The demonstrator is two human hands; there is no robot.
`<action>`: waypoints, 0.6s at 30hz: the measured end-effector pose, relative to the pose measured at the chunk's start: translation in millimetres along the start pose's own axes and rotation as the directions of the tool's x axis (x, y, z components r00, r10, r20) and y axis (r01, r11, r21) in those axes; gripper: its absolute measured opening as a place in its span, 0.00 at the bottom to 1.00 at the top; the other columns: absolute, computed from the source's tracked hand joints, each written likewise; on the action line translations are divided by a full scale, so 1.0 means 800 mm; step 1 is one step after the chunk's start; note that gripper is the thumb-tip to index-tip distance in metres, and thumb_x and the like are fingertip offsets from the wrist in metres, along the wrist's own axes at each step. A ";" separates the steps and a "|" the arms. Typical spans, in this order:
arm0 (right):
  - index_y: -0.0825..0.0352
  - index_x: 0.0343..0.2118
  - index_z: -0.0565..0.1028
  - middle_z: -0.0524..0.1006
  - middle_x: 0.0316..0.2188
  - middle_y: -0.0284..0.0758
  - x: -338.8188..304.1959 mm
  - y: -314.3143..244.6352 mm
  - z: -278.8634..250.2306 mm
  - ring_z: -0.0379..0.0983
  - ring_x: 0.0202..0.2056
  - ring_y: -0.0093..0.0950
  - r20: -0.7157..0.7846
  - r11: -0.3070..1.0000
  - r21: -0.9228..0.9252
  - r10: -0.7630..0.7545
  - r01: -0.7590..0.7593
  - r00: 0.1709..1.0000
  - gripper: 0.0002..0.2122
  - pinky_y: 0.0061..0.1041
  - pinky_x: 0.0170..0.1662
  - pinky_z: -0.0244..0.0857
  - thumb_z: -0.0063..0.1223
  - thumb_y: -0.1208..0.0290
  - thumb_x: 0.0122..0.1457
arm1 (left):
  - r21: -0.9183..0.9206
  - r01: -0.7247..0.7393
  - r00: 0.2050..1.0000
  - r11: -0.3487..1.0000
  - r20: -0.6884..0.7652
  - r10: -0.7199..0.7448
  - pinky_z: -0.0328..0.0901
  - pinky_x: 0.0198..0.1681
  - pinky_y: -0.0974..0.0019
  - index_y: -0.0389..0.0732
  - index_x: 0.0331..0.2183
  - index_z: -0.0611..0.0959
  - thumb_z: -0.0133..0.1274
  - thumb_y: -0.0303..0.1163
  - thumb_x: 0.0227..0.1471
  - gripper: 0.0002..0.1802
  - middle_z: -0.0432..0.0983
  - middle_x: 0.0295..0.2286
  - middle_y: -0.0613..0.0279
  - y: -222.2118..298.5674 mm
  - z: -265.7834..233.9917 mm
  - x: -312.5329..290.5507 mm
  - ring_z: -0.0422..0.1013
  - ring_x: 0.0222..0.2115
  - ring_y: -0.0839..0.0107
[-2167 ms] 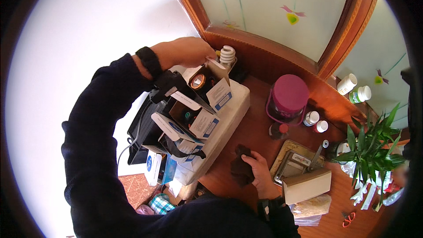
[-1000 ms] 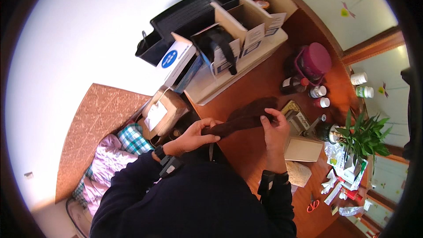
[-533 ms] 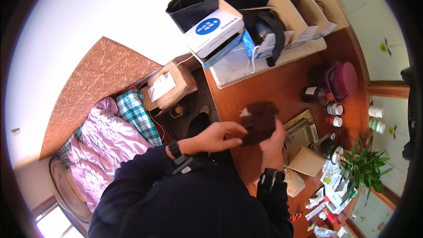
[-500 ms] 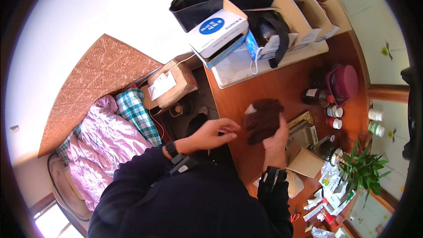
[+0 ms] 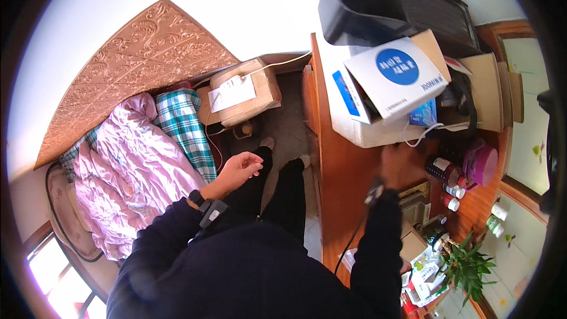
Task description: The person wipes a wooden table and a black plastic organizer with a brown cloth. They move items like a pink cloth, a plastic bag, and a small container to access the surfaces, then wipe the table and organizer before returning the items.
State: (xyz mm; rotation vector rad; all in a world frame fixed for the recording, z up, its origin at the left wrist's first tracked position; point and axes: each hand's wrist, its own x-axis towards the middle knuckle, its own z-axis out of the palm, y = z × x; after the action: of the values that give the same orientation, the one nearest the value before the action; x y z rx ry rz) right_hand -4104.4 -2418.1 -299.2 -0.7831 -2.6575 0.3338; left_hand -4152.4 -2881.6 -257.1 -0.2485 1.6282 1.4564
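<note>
My left hand [image 5: 241,169] hangs in front of my legs, its fingers loosely curled with a gap at the thumb and nothing in them. My right hand [image 5: 399,164] reaches over the brown wooden tabletop [image 5: 345,192], just below the front edge of a white box. That hand is smeared by motion, so its fingers and anything in them cannot be made out. Nearest to it are the white and blue cardboard box [image 5: 398,77], tilted with its flap up, and a white looped cord [image 5: 422,136].
A black plastic bin [image 5: 366,12] stands behind the box. Right of my hand are dark bottles [image 5: 443,168], a magenta-lidded container [image 5: 481,165] and a potted plant [image 5: 466,269]. Left lie a pink quilt [image 5: 133,165] and a taped carton [image 5: 254,91].
My right hand has moved up the table toward the boxes, and the dark brown soft bundle it held is no longer visible. My left hand has drawn away leftward. The view has shifted left.
</note>
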 end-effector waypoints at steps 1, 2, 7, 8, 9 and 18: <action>0.75 0.53 0.67 0.66 0.52 0.57 -0.038 -0.033 0.000 0.63 0.52 0.51 0.000 0.997 -0.063 -0.047 0.046 0.999 0.23 0.42 0.55 0.59 0.51 0.66 0.57 | 0.013 0.040 0.999 0.999 0.000 -0.040 0.69 0.36 0.74 0.34 0.40 0.78 0.54 0.29 0.56 0.11 0.78 0.32 0.62 -0.002 -0.007 -0.002 0.73 0.30 0.77; 0.76 0.52 0.68 0.66 0.51 0.59 -0.079 -0.073 0.001 0.63 0.51 0.53 0.037 0.994 -0.032 -0.104 0.105 0.994 0.22 0.43 0.55 0.59 0.51 0.67 0.57 | 0.023 0.056 0.998 0.998 0.001 -0.056 0.69 0.36 0.74 0.34 0.40 0.78 0.54 0.29 0.56 0.11 0.78 0.32 0.62 -0.003 -0.014 -0.002 0.73 0.30 0.77; 0.72 0.57 0.66 0.67 0.46 0.52 -0.169 -0.207 0.006 0.64 0.48 0.50 0.199 1.000 -0.015 0.021 -0.018 0.980 0.26 0.42 0.53 0.61 0.53 0.67 0.55 | 0.028 0.075 0.995 0.997 0.071 -0.077 0.67 0.34 0.76 0.36 0.41 0.78 0.53 0.31 0.58 0.11 0.78 0.34 0.63 -0.005 -0.036 0.000 0.73 0.30 0.79; 0.71 0.57 0.66 0.67 0.46 0.52 -0.167 -0.219 0.008 0.65 0.48 0.50 0.198 0.998 0.001 0.056 -0.057 0.979 0.26 0.42 0.53 0.61 0.53 0.68 0.55 | 0.019 0.056 0.996 0.998 0.073 -0.057 0.67 0.34 0.76 0.36 0.41 0.78 0.53 0.31 0.58 0.11 0.78 0.33 0.64 -0.003 -0.039 0.000 0.73 0.30 0.79; 0.71 0.57 0.66 0.67 0.46 0.51 -0.164 -0.228 0.005 0.65 0.48 0.49 0.206 0.999 -0.020 0.034 -0.030 0.978 0.26 0.42 0.52 0.62 0.53 0.69 0.55 | 0.014 0.038 0.996 0.999 0.074 -0.039 0.67 0.34 0.76 0.36 0.41 0.78 0.53 0.31 0.58 0.11 0.78 0.33 0.64 -0.002 -0.042 -0.001 0.73 0.30 0.79; 0.65 0.56 0.69 0.68 0.45 0.46 -0.018 -0.377 0.020 0.66 0.49 0.45 0.118 0.871 0.340 -0.414 0.355 0.903 0.25 0.37 0.52 0.63 0.55 0.79 0.51 | -0.059 0.007 1.000 0.998 -0.005 -0.008 0.66 0.33 0.77 0.37 0.42 0.78 0.52 0.32 0.58 0.11 0.79 0.34 0.64 0.000 -0.097 -0.010 0.73 0.31 0.80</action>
State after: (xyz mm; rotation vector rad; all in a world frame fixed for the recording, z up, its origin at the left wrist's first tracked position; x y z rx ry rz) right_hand -4243.0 -2675.3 -222.2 -0.1159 -2.7503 0.7254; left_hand -4185.0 -2952.5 -260.0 -0.2922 1.5886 1.5008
